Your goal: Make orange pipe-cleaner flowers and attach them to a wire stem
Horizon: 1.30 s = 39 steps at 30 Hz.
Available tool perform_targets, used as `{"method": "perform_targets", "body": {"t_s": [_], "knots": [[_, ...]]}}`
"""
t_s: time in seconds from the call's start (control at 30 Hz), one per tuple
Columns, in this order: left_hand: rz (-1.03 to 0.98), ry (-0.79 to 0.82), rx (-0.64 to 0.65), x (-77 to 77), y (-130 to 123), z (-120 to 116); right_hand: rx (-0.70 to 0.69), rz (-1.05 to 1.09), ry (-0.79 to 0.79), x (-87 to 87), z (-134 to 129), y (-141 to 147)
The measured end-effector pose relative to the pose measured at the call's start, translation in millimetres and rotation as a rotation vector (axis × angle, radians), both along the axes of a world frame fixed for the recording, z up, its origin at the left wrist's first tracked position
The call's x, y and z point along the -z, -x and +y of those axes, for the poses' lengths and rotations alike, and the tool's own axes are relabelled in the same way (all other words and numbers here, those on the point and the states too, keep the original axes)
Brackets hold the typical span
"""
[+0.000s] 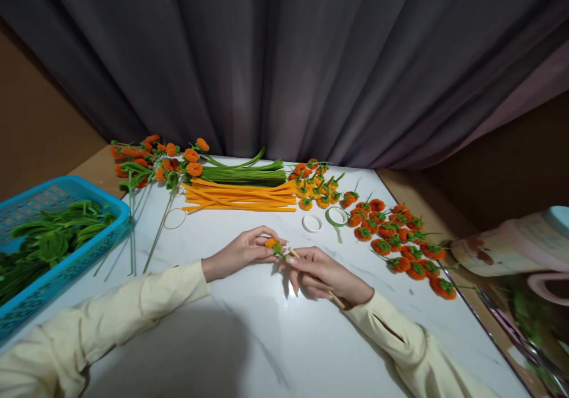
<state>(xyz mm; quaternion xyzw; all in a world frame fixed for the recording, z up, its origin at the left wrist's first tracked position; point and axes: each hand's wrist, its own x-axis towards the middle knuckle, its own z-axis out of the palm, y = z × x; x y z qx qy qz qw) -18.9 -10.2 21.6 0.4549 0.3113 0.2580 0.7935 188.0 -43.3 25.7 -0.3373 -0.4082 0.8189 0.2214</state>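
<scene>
My left hand (249,248) is closed on a small yellow pipe-cleaner flower (270,243), pinched between thumb and fingers. A green part (279,251) sticks out of the flower toward my right hand (322,272). That hand is closed around a thin wooden stick (336,299), whose tip shows by the thumb and whose other end points toward the wrist. Its thumb and forefinger meet close to the green part; whether they also pinch it I cannot tell. Both hands are above the middle of the white table (284,327).
Orange stems (240,196) and green stems (242,174) lie bundled behind the hands. Finished orange flowers (400,232) spread at right, near tape rolls (312,223). A blue basket (120,208) of green leaves stands left. Scissors (511,327) and a pastel bottle (507,247) are far right.
</scene>
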Motion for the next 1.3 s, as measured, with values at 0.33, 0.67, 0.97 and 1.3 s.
{"method": "perform_targets", "body": {"t_s": [0.33,0.67,0.97,1.3], "knots": [[-0.055,0.082,0.055,-1.0,4,3,0.019,0.017,-0.027,4.5,-1,0],[-0.175,0.338,0.033,-3.8,3,6,0.075,0.071,-0.026,4.9,3,2],[-0.165,0.282,0.033,0.4,2,4,0.321,-0.210,-0.309,7.5,-11,13],[0.080,-0.005,0.115,-2.1,-1,-11,0.417,-0.352,-0.589,16.9,-14,18]]}}
